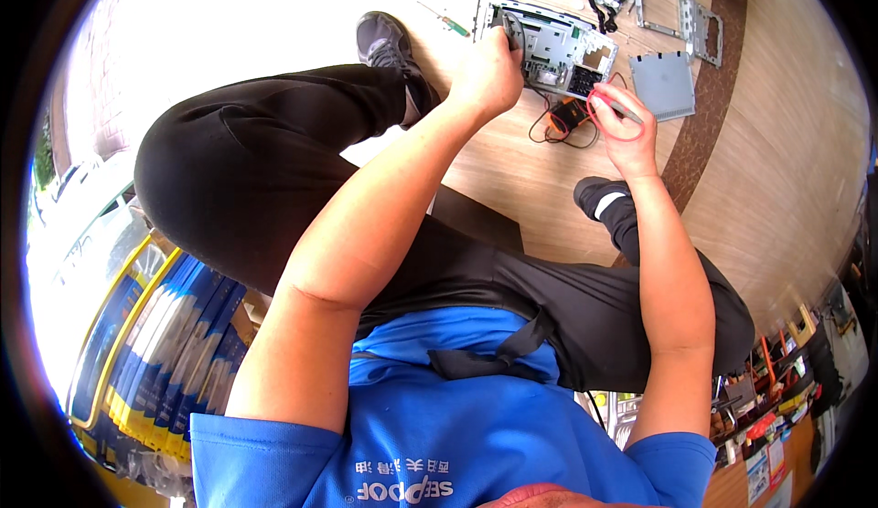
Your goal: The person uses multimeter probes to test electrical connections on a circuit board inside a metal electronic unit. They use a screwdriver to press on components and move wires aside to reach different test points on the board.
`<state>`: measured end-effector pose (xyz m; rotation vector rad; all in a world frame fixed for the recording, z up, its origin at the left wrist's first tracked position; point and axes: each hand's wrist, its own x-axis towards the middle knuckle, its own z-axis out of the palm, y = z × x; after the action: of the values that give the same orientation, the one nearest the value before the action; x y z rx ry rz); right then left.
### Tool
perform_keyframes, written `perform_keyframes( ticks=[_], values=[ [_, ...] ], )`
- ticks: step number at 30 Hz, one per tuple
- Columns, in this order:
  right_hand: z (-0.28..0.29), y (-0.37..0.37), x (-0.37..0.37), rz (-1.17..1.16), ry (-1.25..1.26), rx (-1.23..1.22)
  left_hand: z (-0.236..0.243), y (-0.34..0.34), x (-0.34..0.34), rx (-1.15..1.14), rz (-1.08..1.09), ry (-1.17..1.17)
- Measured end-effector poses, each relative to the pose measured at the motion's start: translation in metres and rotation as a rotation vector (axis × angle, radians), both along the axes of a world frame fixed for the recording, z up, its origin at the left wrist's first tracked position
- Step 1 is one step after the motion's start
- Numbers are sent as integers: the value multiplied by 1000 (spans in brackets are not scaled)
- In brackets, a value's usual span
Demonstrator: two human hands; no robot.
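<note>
The grey-green metal chassis [558, 46] is lying open on the wood-patterned floor [512, 165], short of the dark brown strip [702, 133], probably because the person is sitting low and wanting its inside within reach of both hands. The left hand [489, 74] is leaning over the chassis's left part, its fingers seemingly pinching a dark probe [512, 34], though the hand is hiding most of that grip. The right hand [629, 133] is hovering by the lower right corner, its fingers pinching a slim probe [627, 111] much like a pen, likely for fine aim; whether the tip is touching anything is too small to tell. A red lead [599, 126] is looping around that hand, and an orange-and-black meter [569, 117] is lying just beside the chassis's lower edge, presumably so that the leads are reaching without pulling. A green-handled screwdriver [453, 25] is resting near the upper left corner, and a flat grey plate [663, 85] is lying to the right, seemingly set aside to leave the inside bare. The chassis itself is looking shallow and boxy, its thin raised edges framing pale panels with cut-outs, a square tan opening showing toward the right, and a black gridded block [583, 80] filling the lower right corner.
</note>
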<state>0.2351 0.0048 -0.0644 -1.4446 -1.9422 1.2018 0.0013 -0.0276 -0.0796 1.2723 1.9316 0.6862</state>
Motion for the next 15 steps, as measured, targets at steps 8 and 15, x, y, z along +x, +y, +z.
perform_keyframes(
  ticks=[8, 15],
  values=[
    [-6, 8, 8, 7, -47, -36, 4, 6, 2, -82, -2, -36],
    [-6, 10, 6, -22, -45, -112, 3, 5, 0, -84, -17, -8]
  ],
)
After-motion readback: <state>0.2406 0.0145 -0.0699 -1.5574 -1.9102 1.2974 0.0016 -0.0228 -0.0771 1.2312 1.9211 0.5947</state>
